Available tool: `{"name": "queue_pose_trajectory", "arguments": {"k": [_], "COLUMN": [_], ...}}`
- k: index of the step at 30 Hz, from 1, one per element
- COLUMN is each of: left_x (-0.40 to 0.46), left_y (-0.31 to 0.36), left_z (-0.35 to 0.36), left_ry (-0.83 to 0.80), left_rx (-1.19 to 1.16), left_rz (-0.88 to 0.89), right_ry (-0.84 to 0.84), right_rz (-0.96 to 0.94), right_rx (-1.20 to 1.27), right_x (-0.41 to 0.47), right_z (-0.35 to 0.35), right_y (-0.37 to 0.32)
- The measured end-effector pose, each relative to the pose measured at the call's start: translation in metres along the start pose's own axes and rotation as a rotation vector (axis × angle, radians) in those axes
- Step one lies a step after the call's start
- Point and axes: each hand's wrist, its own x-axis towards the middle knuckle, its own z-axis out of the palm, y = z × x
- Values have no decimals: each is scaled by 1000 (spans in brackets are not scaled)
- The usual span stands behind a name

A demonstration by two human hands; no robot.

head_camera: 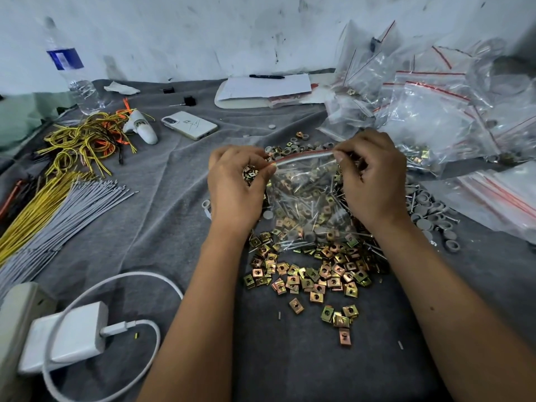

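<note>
We pinch the small zip bag (307,195) at its top edge with both hands. The left hand (235,187) holds the left end of the red-lined seal strip (301,155) between thumb and finger, and the right hand (374,181) holds the right end, fingers curled tightly. Some metal clips also show inside the left palm. The bag hangs upright between the hands, above the middle of the grey cloth (162,184), and it has clips and long screws inside.

Under the bag lies a heap of loose square clips (313,274), with grey round caps (429,213) just beside it on the right. Further right is a pile of other plastic bags (435,117). On the left we see grey cable ties (58,216), yellow wires (78,140), a phone (190,124) and a white charger (69,335).
</note>
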Motion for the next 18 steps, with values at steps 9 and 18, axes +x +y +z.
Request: {"name": "queue_pose_trajectory", "arguments": {"k": [9, 18], "left_x": [0, 0], "left_y": [-3, -1], "left_z": [5, 6], "left_ry": [-54, -68], "left_rx": [8, -2], "left_rz": [175, 159], "right_ry": [-72, -77], "right_rz": [-127, -159], "right_rx": [31, 42], "right_x": [-1, -1], "right_z": [3, 3], "right_y": [-4, -6]}}
